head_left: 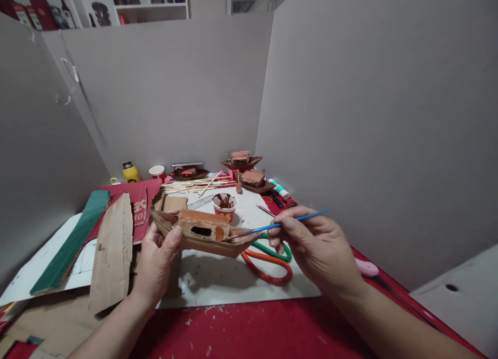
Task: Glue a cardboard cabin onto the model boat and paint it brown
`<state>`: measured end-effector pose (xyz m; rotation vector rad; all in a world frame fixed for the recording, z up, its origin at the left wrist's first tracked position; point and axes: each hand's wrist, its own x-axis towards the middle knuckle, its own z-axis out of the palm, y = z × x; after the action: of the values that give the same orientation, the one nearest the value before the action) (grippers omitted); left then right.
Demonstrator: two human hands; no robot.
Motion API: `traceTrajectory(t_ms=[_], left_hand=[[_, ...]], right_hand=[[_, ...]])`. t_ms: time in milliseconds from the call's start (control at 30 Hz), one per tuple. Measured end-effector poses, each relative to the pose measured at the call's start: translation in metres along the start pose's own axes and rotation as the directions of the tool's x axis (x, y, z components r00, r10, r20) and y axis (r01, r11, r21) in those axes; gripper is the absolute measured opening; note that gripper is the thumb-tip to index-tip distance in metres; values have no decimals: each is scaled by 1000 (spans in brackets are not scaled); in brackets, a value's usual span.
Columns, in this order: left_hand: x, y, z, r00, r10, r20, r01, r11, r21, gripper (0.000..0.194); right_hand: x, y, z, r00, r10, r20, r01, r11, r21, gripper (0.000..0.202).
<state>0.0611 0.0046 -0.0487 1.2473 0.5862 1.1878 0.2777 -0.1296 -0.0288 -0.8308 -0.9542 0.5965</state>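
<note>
My left hand (158, 252) grips the rear end of a cardboard model boat (210, 245), its thumb against the cabin's side. The boat is held up above the table, with a brown-painted roof and an oval window cut in the cabin wall. A thin blue paintbrush (295, 219) is pinched in my right hand (311, 239). Its bristles touch the boat near the cabin's front end, beside a fresh brown patch. Behind the boat stands a paper cup (224, 207) streaked inside with brown paint.
Scissors with orange and green handles (268, 276) lie beneath the boat on white paper (218, 291). Cardboard strips (112, 255) lie to the left. Farther back are wooden sticks (194, 186), finished-looking model boats (241, 161) and a yellow bottle (131, 172). Grey panels (175, 89) enclose the table.
</note>
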Motion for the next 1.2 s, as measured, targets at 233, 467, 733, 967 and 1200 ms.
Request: traceTrajectory(t_ms=[233, 467, 733, 967, 1200], left_hand=[[-1, 2, 2, 1000, 26, -15, -25, 997, 77, 65], [-2, 2, 1, 999, 38, -12, -37, 996, 80, 64], [-1, 0, -4, 999, 34, 31, -36, 997, 72, 63], [-1, -1, -4, 998, 35, 45, -34, 999, -23, 53], [0, 1, -2, 1000, -1, 0, 1, 995, -104, 52]], right_hand=[[2, 0, 1, 996, -18, -85, 21, 999, 28, 15], [-3, 3, 0, 998, 5, 69, -1, 999, -51, 14], [4, -3, -8, 998, -27, 56, 31, 996, -77, 13], [8, -5, -11, 1000, -17, -19, 18, 1000, 12, 15], [8, -5, -11, 998, 22, 66, -23, 1000, 2, 17]])
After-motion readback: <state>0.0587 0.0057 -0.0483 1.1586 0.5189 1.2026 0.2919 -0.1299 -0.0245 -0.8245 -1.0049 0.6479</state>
